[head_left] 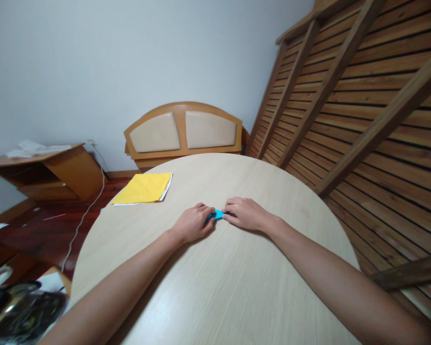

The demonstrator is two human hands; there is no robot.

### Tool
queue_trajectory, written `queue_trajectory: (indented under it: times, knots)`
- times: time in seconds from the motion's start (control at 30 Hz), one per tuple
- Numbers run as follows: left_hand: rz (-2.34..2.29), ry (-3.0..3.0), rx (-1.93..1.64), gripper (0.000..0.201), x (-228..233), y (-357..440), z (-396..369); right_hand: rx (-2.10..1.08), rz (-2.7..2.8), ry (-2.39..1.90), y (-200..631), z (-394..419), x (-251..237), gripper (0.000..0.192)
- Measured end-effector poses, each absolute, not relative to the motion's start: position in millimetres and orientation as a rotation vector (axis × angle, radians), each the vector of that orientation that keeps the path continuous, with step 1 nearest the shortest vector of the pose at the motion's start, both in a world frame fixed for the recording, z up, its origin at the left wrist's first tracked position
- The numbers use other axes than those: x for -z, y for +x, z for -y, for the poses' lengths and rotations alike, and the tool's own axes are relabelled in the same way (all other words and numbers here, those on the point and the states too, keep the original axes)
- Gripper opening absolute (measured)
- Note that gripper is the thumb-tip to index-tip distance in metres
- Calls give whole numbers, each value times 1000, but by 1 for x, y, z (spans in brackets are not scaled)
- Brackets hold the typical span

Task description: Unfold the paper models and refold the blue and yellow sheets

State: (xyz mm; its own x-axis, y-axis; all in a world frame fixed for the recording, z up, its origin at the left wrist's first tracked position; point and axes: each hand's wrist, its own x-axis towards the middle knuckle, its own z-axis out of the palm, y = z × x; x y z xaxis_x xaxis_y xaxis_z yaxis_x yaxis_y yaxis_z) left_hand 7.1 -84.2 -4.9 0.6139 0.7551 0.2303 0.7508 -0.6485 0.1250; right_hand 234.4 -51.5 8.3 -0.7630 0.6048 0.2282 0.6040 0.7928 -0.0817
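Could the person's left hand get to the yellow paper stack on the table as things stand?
Probably yes. The left hand is pinching the small blue folded paper together with the right hand, but the bare table between it and the yellow paper stack holds nothing in the way.

One head-worn view — looking forward and down, close over the round table.

table: pale wood-grain laminate, matt, smooth. folded blue piece: paper. yellow sheets: matt paper. slatted frame: bare wood.
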Motion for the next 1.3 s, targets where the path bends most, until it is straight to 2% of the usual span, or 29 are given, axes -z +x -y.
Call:
queue_trajectory:
  times: [0.53, 1.3]
  knots:
    - [-1317, 2794, -452, 24, 8, 5, 82, -46, 2704, -954, 230, 54, -7, 31]
    - [-1324, 2712, -502, 25, 10, 4, 82, -101, 2694, -1005, 228, 56, -12, 30]
